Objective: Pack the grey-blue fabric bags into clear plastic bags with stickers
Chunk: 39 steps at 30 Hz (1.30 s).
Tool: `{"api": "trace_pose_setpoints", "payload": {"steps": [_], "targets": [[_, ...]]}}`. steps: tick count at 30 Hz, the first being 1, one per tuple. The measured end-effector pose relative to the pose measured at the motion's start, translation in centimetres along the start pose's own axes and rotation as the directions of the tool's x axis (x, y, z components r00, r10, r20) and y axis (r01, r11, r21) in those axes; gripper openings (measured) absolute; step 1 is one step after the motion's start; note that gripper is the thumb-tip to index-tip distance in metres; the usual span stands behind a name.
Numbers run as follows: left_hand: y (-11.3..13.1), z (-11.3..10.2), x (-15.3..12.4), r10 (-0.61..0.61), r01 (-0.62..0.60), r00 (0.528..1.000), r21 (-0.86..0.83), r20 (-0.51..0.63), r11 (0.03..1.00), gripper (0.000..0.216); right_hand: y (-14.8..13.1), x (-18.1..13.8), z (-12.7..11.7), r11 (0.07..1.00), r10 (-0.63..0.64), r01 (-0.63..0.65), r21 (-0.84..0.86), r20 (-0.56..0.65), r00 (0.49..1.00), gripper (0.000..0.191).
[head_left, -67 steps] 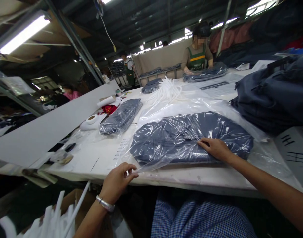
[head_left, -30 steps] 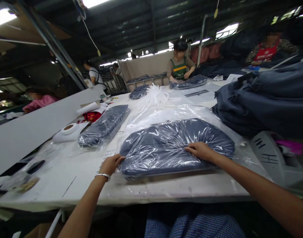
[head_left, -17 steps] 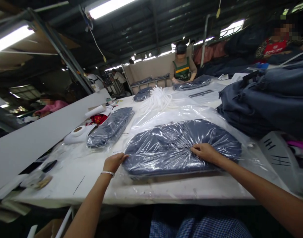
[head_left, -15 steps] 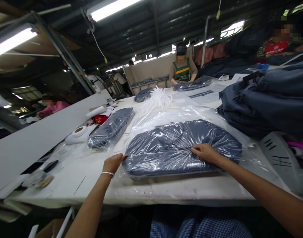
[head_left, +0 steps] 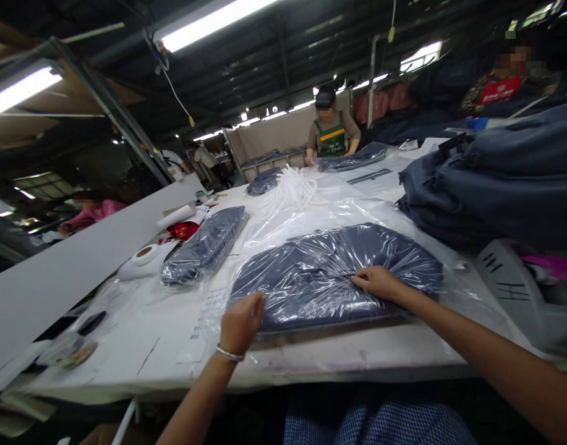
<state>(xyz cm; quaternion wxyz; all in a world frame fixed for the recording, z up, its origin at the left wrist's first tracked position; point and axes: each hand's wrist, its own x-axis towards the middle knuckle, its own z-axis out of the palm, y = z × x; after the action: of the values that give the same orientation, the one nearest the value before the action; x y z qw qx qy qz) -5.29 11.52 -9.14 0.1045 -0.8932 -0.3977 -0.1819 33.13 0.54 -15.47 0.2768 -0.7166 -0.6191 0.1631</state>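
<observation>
Before me a folded dark blue garment lies flat in a clear plastic bag (head_left: 311,278), its film creased and shiny. My right hand (head_left: 378,284) pinches the film near the middle, where folds fan out from the fingertips. Over the bag's left end, my left hand (head_left: 241,321) has its fingers curled together; whatever is between them is hidden. A sheet of small printed labels (head_left: 209,315) lies left of that hand. Another bagged dark blue bundle (head_left: 204,247) rests on the table further left.
The white table (head_left: 139,334) carries a bunch of white cords (head_left: 292,188), a white roll (head_left: 144,253) and a heap of dark blue fabric (head_left: 506,179). At right stands a marked grey plastic container (head_left: 506,284). A co-worker (head_left: 332,133) in a green apron stands across the table.
My left hand has moved right from the bag's left edge to over its left end, and the label sheet has come into view. My right hand keeps its pinch; the view has shifted slightly.
</observation>
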Motion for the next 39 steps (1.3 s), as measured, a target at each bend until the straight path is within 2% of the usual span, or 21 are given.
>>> {"api": "trace_pose_setpoints", "payload": {"steps": [2, 4, 7, 11, 13, 15, 17, 18, 22, 24, 26, 28, 32, 36, 39], "targets": [[3.7, 1.2, -0.9, 0.174, -0.16, 0.98, -0.135, 0.099, 0.978, 0.036, -0.1, -0.1, 0.0, 0.999, -0.021, 0.021, 0.03, -0.007, 1.0, 0.042], [5.5, 2.7, -1.4, 0.231, -0.202, 0.959, -0.174, 0.165, 0.964, 0.041, -0.3, -0.1, 0.0, 0.998, -0.034, 0.034, 0.053, -0.011, 0.999, 0.042], [5.2, 5.0, -1.0, 0.177, -0.147, 0.949, -0.13, 0.262, 0.981, 0.048, -0.7, 0.2, -0.4, 0.998, -0.028, 0.028, 0.048, 0.003, 1.0, 0.038], [3.7, 6.7, -0.2, 0.197, -0.178, 0.913, -0.086, 0.358, 0.98, 0.05, -1.3, -0.5, -2.8, 0.995, -0.06, 0.057, 0.077, 0.03, 0.998, 0.023], [3.4, 6.8, -0.3, 0.209, -0.198, 0.901, -0.068, 0.381, 0.978, 0.051, -1.7, -2.5, -4.8, 0.99, -0.101, 0.106, 0.09, -0.062, 0.993, 0.02], [3.3, 6.9, -0.5, 0.211, -0.208, 0.903, -0.049, 0.375, 0.977, 0.052, -1.9, -5.7, -6.7, 0.989, -0.122, 0.138, 0.055, -0.232, 0.965, 0.023], [3.1, 7.1, -0.7, 0.235, -0.238, 0.907, -0.037, 0.35, 0.971, 0.051, -1.8, -9.7, -8.0, 0.991, -0.131, 0.112, -0.072, -0.387, 0.913, 0.027], [3.0, 7.3, -0.8, 0.254, -0.258, 0.907, -0.034, 0.336, 0.966, 0.051, -1.6, -11.7, -8.3, 0.982, -0.151, 0.084, -0.17, -0.426, 0.892, 0.03], [2.7, 7.8, -0.8, 0.299, -0.304, 0.902, -0.034, 0.312, 0.952, 0.049, -0.1, -17.4, -7.5, 0.863, -0.262, 0.057, -0.502, -0.348, 0.9, 0.054], [2.5, 8.0, -0.7, 0.296, -0.303, 0.902, -0.026, 0.314, 0.952, 0.05, 0.8, -18.4, -6.8, 0.833, -0.272, 0.043, -0.552, -0.339, 0.901, 0.042], [2.2, 8.3, -0.8, 0.297, -0.309, 0.901, -0.013, 0.315, 0.951, 0.052, 1.4, -18.2, -6.7, 0.841, -0.275, 0.032, -0.54, -0.376, 0.885, 0.02], [1.9, 8.6, -0.9, 0.316, -0.331, 0.892, -0.008, 0.323, 0.943, 0.053, 1.7, -17.4, -7.3, 0.874, -0.267, 0.026, -0.486, -0.435, 0.86, 0.011], [1.5, 9.3, -1.2, 0.348, -0.368, 0.878, -0.001, 0.33, 0.93, 0.054, 1.9, -14.9, -9.6, 0.956, -0.174, 0.024, -0.293, -0.499, 0.849, 0.016], [1.5, 9.6, -1.5, 0.343, -0.365, 0.894, 0.024, 0.29, 0.931, 0.052, 2.8, -12.2, -10.7, 0.996, -0.002, -0.038, -0.077, -0.461, 0.887, 0.021], [1.5, 9.5, -1.5, 0.354, -0.366, 0.895, -0.006, 0.272, 0.93, 0.052, 4.3, -10.7, -10.8, 0.996, 0.067, -0.086, -0.024, -0.431, 0.9, 0.024]]}}
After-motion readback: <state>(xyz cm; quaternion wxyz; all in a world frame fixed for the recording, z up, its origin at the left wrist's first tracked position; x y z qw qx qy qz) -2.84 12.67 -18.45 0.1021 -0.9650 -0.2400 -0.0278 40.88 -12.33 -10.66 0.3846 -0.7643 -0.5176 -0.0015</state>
